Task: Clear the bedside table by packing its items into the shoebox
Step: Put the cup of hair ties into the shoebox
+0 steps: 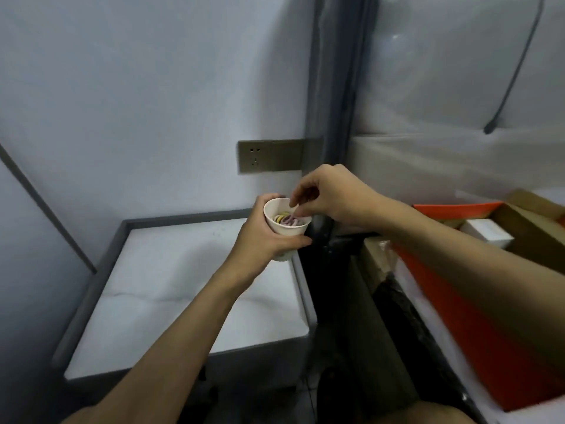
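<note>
1. Two bare forearms reach up from the bottom edge. The left one crosses over the surface [171, 295] and the right one passes over the shoebox [477, 332].
2. White and faintly veined, with a raised grey rim along its left and back edges, the surface of the bedside table fills the lower left.
3. To its right, across a dark gap, sits the shoebox, orange outside and brown inside, on a white layer [452, 362]. A white box [486, 232] lies in its far end.
4. Further off, the left hand [263, 237] grips a paper cup [287, 231], with its fingers and thumb wrapped round the wall.
5. The cup is in the air above the back right corner of the surface. It is not touching the surface, and its mouth tilts a little toward the camera.
6. Coiled in the cup's bottom are coloured bands [286, 221], yellow and purplish pink.
7. Just above the cup's mouth, the right hand [330, 194] has its thumb and forefinger pinched on a thin pale strand [295, 210]. The strand runs down into the cup, and the other fingers are curled in. Blur hides what the strand is.
8. Behind the hands, a grey wall socket [269, 156] is set in the pale wall. A dark upright post [333, 87] stands to its right.
9. Farthest right, clear plastic sheeting [443, 102] covers a pale panel, and a dark cable [513, 71] hangs down in front of it.
</note>
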Motion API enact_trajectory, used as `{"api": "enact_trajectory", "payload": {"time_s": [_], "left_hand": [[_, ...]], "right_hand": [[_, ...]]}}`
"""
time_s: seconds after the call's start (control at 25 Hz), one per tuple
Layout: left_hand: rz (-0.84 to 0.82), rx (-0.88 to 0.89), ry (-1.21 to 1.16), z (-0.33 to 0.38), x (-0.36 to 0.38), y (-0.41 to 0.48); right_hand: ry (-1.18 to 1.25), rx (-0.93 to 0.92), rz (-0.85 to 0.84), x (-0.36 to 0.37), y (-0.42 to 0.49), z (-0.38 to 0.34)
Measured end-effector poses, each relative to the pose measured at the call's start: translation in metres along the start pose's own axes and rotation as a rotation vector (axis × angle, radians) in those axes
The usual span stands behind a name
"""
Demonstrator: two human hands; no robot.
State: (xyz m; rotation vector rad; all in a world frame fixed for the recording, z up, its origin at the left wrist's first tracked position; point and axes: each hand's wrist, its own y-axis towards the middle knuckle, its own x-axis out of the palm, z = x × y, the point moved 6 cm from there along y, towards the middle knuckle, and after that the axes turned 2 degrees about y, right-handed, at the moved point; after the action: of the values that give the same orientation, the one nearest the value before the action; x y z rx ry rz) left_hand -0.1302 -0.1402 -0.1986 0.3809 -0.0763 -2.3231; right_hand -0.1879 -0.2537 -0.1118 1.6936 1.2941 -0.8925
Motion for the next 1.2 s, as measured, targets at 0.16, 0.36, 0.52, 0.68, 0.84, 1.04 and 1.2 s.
{"api": "enact_trajectory", "payload": {"time_s": [0.16, 0.36, 0.52, 0.68, 0.84, 1.04, 1.2], "left_hand": [[-0.099, 0.059, -0.014, 0.034, 0.067, 0.011], [-0.167, 0.115, -0.128, 0.069, 0.158, 0.021], [-0.295, 0.098, -0.045, 0.081, 0.227, 0.025], [-0.255, 0.025, 0.424, 0.056, 0.266, 0.028], [-0.305, -0.082, 0.406, 0.031, 0.289, 0.017], [-0.297, -0.076, 0.382, 0.030, 0.299, 0.015], [-0.301, -0.093, 0.340, 0.031, 0.303, 0.011]], "right_hand": [[-0.046, 0.224, 0.095, -0.050, -0.044, 0.056], [0.043, 0.462, 0.018, -0.090, -0.106, 0.124], [-0.003, 0.563, 0.138, -0.120, -0.157, 0.177], [-0.155, 0.681, 0.147, -0.125, -0.222, 0.234], [-0.123, 0.769, 0.094, -0.095, -0.262, 0.269], [-0.062, 0.865, 0.023, -0.055, -0.280, 0.285], [-0.053, 0.870, 0.017, -0.042, -0.284, 0.289]]}}
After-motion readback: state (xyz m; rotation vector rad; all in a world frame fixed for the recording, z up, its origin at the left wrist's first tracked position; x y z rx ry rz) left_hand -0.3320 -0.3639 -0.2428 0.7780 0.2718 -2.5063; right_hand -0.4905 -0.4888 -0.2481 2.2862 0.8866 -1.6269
